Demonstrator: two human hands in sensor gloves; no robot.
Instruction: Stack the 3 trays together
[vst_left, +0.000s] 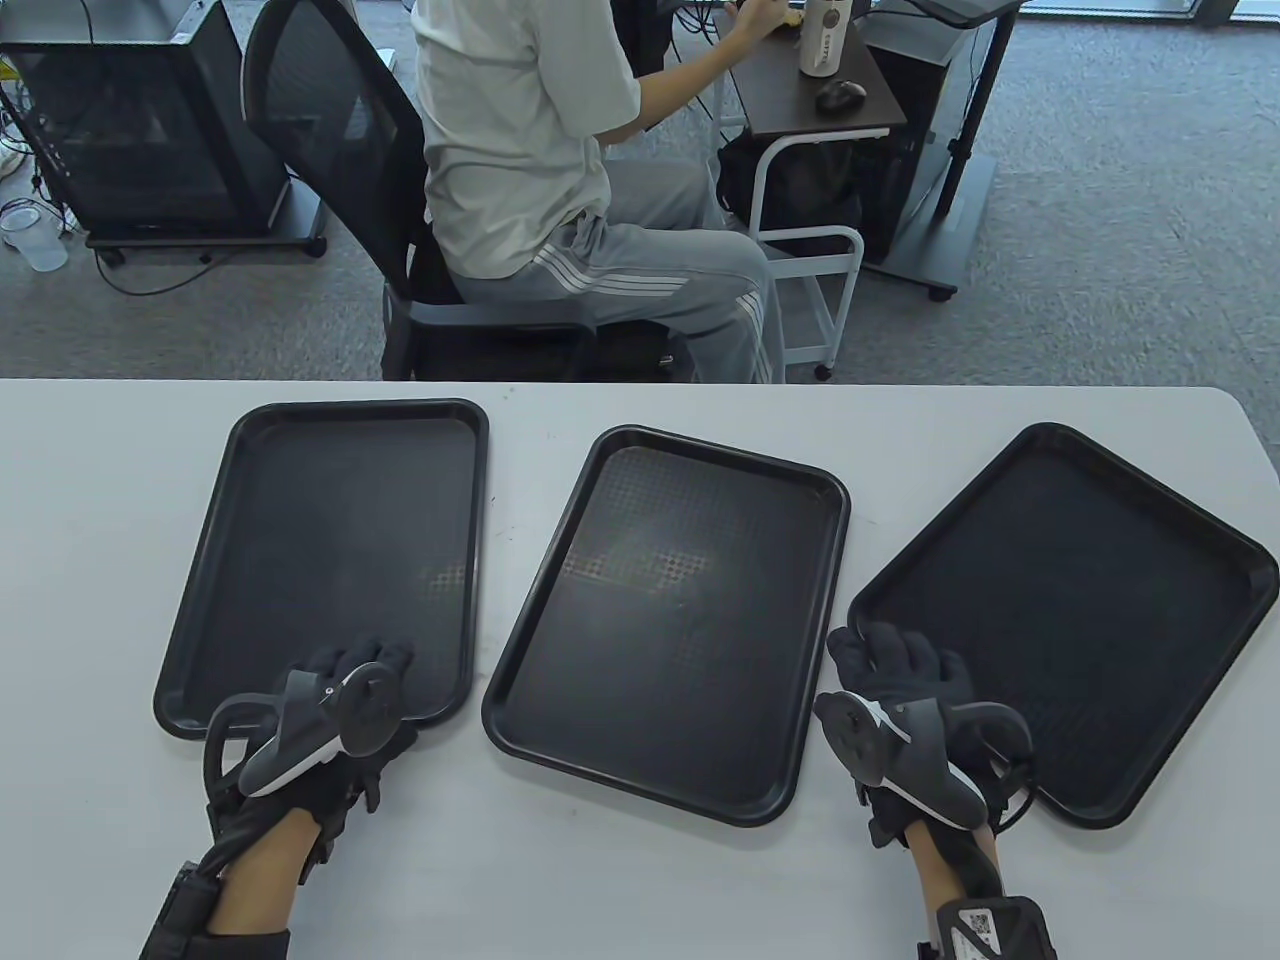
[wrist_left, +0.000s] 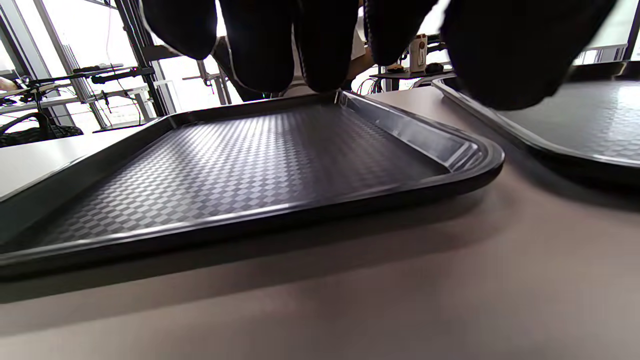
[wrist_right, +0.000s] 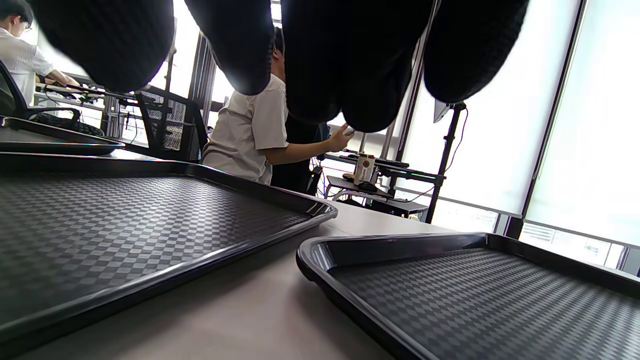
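Three black trays lie side by side on the white table, none on top of another: the left tray (vst_left: 330, 540), the middle tray (vst_left: 670, 610) and the right tray (vst_left: 1080, 600), which is turned at an angle. My left hand (vst_left: 368, 662) hovers over the left tray's near right corner, fingers spread and holding nothing. In the left wrist view the fingers (wrist_left: 310, 45) hang above that tray (wrist_left: 240, 165). My right hand (vst_left: 882, 655) is over the right tray's near left edge, empty. In the right wrist view its fingers (wrist_right: 350, 60) hang above the gap between the middle tray (wrist_right: 125, 225) and the right tray (wrist_right: 475, 300).
The table (vst_left: 620, 870) runs to a far edge just behind the trays. Beyond it a person sits in an office chair (vst_left: 330, 150) at a small desk (vst_left: 820, 100). The right tray's far corner lies near the table's right edge.
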